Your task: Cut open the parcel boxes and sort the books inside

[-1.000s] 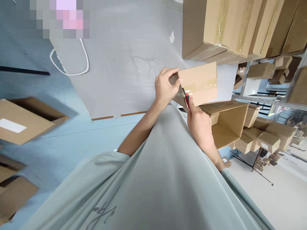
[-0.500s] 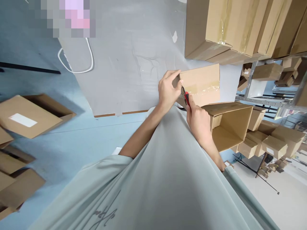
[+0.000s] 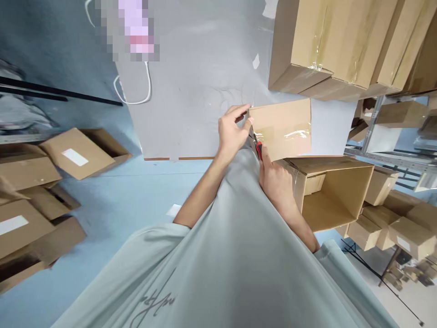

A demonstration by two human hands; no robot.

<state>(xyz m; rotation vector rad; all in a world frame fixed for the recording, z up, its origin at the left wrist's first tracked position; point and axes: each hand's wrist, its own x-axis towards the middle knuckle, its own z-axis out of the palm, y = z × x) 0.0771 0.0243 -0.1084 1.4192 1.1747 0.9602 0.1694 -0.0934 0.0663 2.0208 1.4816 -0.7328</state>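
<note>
A taped cardboard box (image 3: 278,120) lies near the front edge of the grey table, its tape strip shiny on top. My left hand (image 3: 232,130) grips the box's left end, fingers at the far corner and thumb at the near side. My right hand (image 3: 278,182) is closed around the handle of a red and black utility knife (image 3: 259,149). The knife's dark tip is at the left end of the box, by the tape and just below my left thumb. Exactly how deep the tip sits cannot be made out.
The grey table (image 3: 177,114) bears stacked taped boxes (image 3: 314,50) at the back right and a white cable (image 3: 149,86) at left. An open box (image 3: 337,196) stands at its front right. More boxes (image 3: 82,152) lie on the blue floor at left; shelving (image 3: 372,123) stands right.
The view has shifted, so the surroundings sit further right and lower. My right hand and the knife have moved slightly toward me along the box's left end. My left hand keeps its grip.
</note>
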